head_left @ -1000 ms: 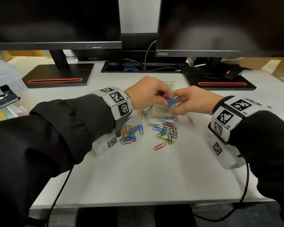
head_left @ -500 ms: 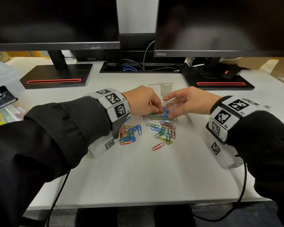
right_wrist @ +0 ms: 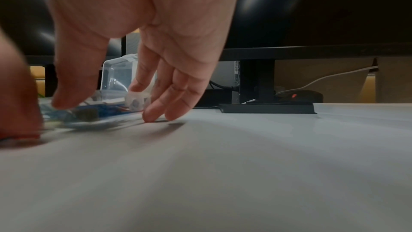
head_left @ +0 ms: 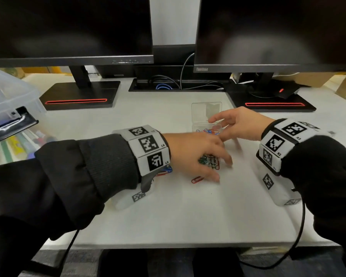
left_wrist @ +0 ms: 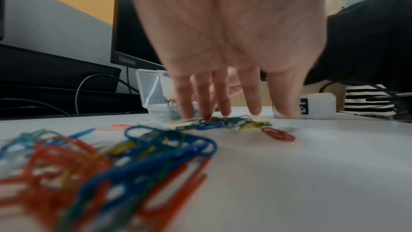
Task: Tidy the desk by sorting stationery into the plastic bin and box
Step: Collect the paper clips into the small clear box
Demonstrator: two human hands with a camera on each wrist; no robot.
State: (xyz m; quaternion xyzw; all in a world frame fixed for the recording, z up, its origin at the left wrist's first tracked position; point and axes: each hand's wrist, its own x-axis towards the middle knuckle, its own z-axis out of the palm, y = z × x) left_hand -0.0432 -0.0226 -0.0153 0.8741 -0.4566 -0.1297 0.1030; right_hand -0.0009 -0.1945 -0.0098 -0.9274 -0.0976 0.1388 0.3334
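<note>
A small clear box [head_left: 206, 112] stands mid-desk with its lid up and several coloured paper clips [head_left: 208, 131] inside. My left hand [head_left: 218, 164] lies spread over a loose cluster of clips [head_left: 210, 161] in front of the box, and its straight fingertips [left_wrist: 223, 112] touch them. A single red clip [head_left: 197, 179] lies by the thumb. More clips [left_wrist: 111, 156] are piled under the left wrist. My right hand [head_left: 224, 126] hovers at the box's right side, fingers relaxed and holding nothing; its fingertips [right_wrist: 156, 112] touch the desk beside the box [right_wrist: 118, 77].
A large translucent plastic bin [head_left: 8, 96] with stationery sits at the left edge, with a black clipboard clip [head_left: 12, 122] on it. Two monitors on black stands [head_left: 78, 94] and cables line the back. The near desk is bare white surface.
Both hands held clips over the box and let them go into it. My left hand then moved down to the loose clips; my right hand opened and stayed by the box.
</note>
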